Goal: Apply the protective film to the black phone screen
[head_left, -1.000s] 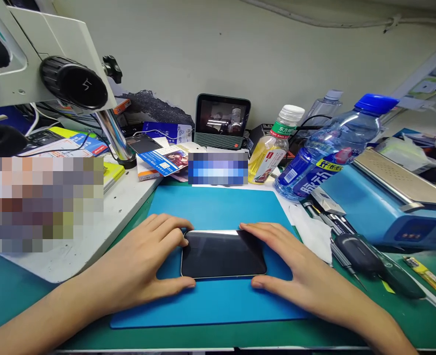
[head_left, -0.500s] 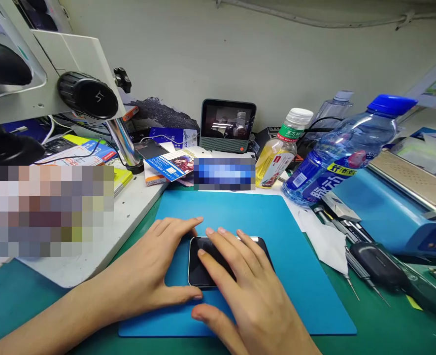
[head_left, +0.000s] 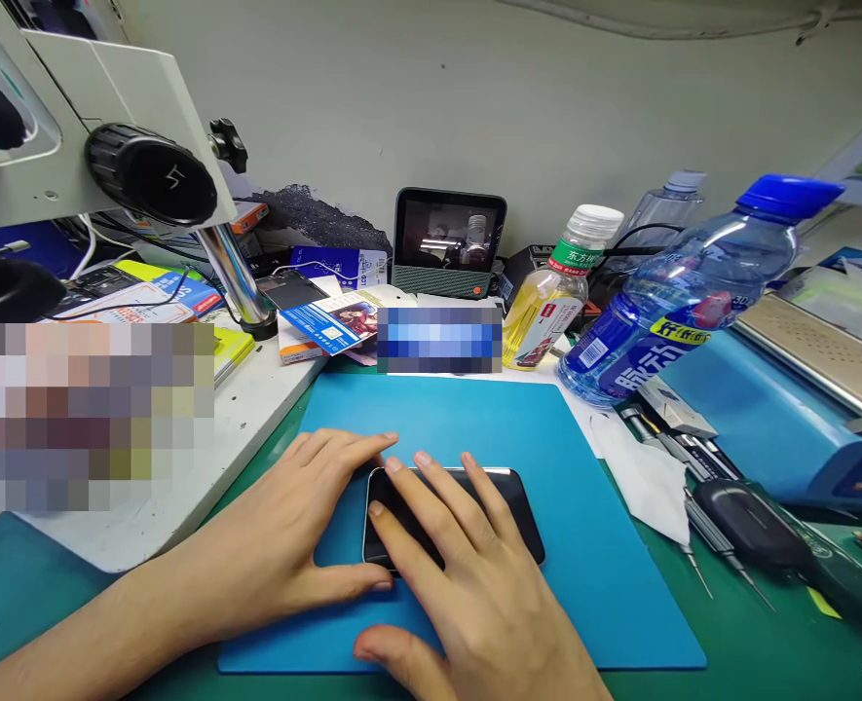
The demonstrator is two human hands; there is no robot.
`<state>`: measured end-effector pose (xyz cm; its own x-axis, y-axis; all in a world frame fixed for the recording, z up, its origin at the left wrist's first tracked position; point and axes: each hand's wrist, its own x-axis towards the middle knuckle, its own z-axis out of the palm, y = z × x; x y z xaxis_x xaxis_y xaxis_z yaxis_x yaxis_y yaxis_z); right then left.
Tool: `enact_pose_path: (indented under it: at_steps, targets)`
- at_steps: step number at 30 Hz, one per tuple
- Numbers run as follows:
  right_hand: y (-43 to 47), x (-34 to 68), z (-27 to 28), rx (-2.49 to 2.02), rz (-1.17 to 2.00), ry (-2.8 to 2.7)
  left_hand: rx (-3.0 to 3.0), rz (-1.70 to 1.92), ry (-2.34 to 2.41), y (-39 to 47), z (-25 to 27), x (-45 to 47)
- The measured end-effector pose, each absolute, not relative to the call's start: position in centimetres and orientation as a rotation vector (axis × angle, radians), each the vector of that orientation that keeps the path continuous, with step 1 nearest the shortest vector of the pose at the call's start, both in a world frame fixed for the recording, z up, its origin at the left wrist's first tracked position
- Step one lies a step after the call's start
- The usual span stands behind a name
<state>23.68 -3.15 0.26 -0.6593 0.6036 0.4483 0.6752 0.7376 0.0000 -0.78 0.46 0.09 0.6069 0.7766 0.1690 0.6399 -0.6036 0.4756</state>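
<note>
A phone (head_left: 524, 521) with a dark screen lies flat, long side across, on a blue mat (head_left: 591, 584). My left hand (head_left: 306, 531) wraps its left end, thumb at the near edge and fingers at the far edge. The contact under those fingers is partly hidden. Across the screen rests my right hand (head_left: 467, 574), its fingers spread and reaching toward the phone's far left; its thumb stays off the phone, over the mat. The middle of the screen is covered by this hand.
A microscope stand (head_left: 233, 273) rises at left from a white base (head_left: 218, 467). Behind the mat stand a small display (head_left: 451, 243), a tea bottle (head_left: 547, 302) and a large blue-capped bottle (head_left: 679, 302). Screwdrivers (head_left: 723, 545) and a blue machine (head_left: 767, 409) are at right.
My right hand has slid a little to the left over the screen. My left hand keeps its place at the phone's end. The whole view has shifted slightly.
</note>
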Motion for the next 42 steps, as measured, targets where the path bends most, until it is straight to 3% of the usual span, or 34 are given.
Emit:
enact_pose_path:
  at_steps: [42]
  targets:
    - [-3.16,24.26,0.52,-0.993,-0.168,-2.38,2.454,0.544,1.138,0.51,0.46,-0.72]
